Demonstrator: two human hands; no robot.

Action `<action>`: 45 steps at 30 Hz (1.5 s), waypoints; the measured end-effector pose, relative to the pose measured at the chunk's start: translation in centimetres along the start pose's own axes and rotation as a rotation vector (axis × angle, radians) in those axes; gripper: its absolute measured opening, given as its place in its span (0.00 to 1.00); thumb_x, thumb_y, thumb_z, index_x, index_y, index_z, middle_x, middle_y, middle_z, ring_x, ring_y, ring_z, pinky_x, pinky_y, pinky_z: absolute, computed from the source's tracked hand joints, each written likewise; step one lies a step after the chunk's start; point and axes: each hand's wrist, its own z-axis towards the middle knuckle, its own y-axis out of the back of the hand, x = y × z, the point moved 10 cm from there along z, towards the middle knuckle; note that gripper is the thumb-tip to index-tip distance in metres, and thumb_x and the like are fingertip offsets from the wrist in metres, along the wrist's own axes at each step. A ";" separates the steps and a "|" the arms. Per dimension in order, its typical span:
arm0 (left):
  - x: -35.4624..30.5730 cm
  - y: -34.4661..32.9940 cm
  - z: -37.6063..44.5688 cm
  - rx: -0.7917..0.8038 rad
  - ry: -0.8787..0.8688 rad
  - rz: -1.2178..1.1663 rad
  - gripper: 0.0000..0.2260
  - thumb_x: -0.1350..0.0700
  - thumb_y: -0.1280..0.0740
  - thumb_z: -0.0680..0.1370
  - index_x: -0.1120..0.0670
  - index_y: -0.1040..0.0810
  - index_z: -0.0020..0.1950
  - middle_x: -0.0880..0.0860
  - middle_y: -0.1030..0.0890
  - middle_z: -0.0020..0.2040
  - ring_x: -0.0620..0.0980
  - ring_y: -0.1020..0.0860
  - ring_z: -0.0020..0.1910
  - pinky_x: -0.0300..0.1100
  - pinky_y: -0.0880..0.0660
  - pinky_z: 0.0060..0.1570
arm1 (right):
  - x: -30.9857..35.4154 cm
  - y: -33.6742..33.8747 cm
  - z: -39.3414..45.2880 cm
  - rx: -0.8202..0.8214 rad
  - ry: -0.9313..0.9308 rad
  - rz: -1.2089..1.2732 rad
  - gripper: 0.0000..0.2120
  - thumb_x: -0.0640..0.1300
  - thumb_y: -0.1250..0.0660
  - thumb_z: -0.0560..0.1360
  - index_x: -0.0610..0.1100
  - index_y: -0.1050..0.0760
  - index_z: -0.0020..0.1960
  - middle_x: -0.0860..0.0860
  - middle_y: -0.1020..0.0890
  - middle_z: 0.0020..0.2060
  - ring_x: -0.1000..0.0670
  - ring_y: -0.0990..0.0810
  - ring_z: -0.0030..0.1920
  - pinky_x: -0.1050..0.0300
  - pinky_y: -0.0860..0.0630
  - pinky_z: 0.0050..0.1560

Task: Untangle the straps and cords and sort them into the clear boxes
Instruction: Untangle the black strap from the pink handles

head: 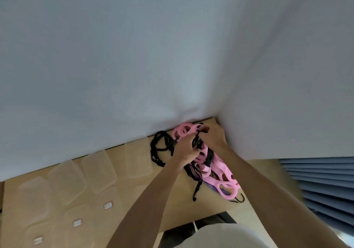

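Both hands work at the tangle in the far right corner of the surface (118,219). The left hand (184,150) has its fingers curled into the black cords (160,149) at the middle of the heap, gripping them. The right hand (212,137), just beside it and touching the same bundle, pinches a black strand at the top of the pile, against a pink loop.

At the far left of the surface lie small white labels (77,223), with clear boxes (99,171) ranged in a row from there towards the heap; whether anything lies in them cannot be told through the blur. Next comes a loose spread of black cords reaching left from the pile. The pink straps (223,175), a chain of flat oval loops, run from the wall corner down towards the near edge, with black cords wound through them and dark hooks (240,199) at the near end. A white cloth (134,56) backs the surface, and grey-blue slats (321,186) show at the far right.
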 end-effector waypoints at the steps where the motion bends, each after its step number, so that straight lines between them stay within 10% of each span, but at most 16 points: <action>1: 0.1 0.0 0.1 0.005 0.013 -0.027 0.17 0.59 0.31 0.74 0.55 0.23 0.63 0.51 0.17 0.54 0.50 0.20 0.51 0.45 0.23 0.51 | 1.0 0.6 0.1 -0.017 0.025 0.042 0.07 0.35 0.31 0.68 0.44 0.16 0.40 0.51 0.16 0.37 0.48 0.17 0.41 0.56 0.21 0.44; 4: -0.2 0.4 -0.4 0.074 0.047 -0.087 0.02 0.60 0.34 0.75 0.54 0.26 0.45 0.51 0.23 0.36 0.50 0.26 0.34 0.43 0.30 0.36 | 3.8 2.6 0.1 -0.085 0.057 0.208 0.11 0.34 0.34 0.67 0.48 0.18 0.35 0.57 0.18 0.31 0.57 0.20 0.35 0.64 0.26 0.38; 7: -1.4 3.4 -0.8 0.004 0.035 -0.157 0.09 0.61 0.36 0.76 0.49 0.29 0.39 0.47 0.27 0.31 0.47 0.29 0.27 0.41 0.32 0.32 | 6.5 4.9 -0.4 -0.185 0.130 0.284 0.12 0.32 0.36 0.67 0.46 0.18 0.36 0.59 0.19 0.30 0.60 0.22 0.33 0.69 0.28 0.36; 13: -5.9 13.0 -2.2 -0.206 -0.082 -0.385 0.06 0.60 0.29 0.73 0.53 0.20 0.48 0.49 0.17 0.42 0.48 0.19 0.42 0.41 0.25 0.42 | 6.5 8.7 -1.8 -0.275 0.085 0.363 0.16 0.30 0.37 0.68 0.47 0.18 0.43 0.56 0.18 0.37 0.59 0.20 0.40 0.69 0.28 0.40; 21: -13.9 19.0 -5.6 -0.256 -0.390 -0.425 0.09 0.63 0.30 0.72 0.48 0.18 0.44 0.44 0.18 0.41 0.42 0.20 0.43 0.33 0.26 0.45 | 11.6 6.1 -5.4 0.156 0.279 0.467 0.13 0.37 0.29 0.60 0.42 0.19 0.44 0.44 0.16 0.37 0.46 0.16 0.39 0.50 0.21 0.41; 25: -13.9 20.5 -6.9 -0.379 -0.443 -0.405 0.12 0.62 0.32 0.72 0.51 0.16 0.52 0.45 0.19 0.51 0.39 0.23 0.53 0.30 0.28 0.53 | 12.9 6.8 -6.3 0.103 0.287 0.510 0.07 0.39 0.25 0.63 0.41 0.19 0.41 0.38 0.17 0.37 0.46 0.19 0.38 0.44 0.20 0.44; 31: -6.2 12.8 -6.0 -0.091 -0.114 -0.523 0.28 0.57 0.31 0.75 0.47 0.33 0.73 0.45 0.23 0.61 0.42 0.21 0.54 0.37 0.23 0.51 | 10.2 8.8 -6.9 -0.124 0.141 0.651 0.06 0.34 0.29 0.71 0.39 0.21 0.35 0.44 0.18 0.29 0.45 0.19 0.34 0.46 0.20 0.42; 39: -4.1 6.4 -5.7 0.009 -0.089 -0.331 0.13 0.62 0.29 0.72 0.51 0.22 0.55 0.53 0.16 0.48 0.53 0.18 0.48 0.48 0.22 0.51 | 7.4 8.9 -7.5 -0.122 0.070 0.784 0.07 0.35 0.29 0.67 0.41 0.20 0.31 0.40 0.18 0.30 0.44 0.18 0.32 0.50 0.18 0.40; 45: -4.5 9.2 -4.6 -0.111 -0.068 -0.350 0.06 0.54 0.24 0.71 0.54 0.18 0.45 0.51 0.17 0.38 0.47 0.20 0.37 0.41 0.25 0.41 | 4.9 10.4 -6.7 -0.283 -0.006 0.308 0.07 0.37 0.28 0.67 0.45 0.20 0.44 0.50 0.18 0.37 0.48 0.20 0.39 0.56 0.23 0.38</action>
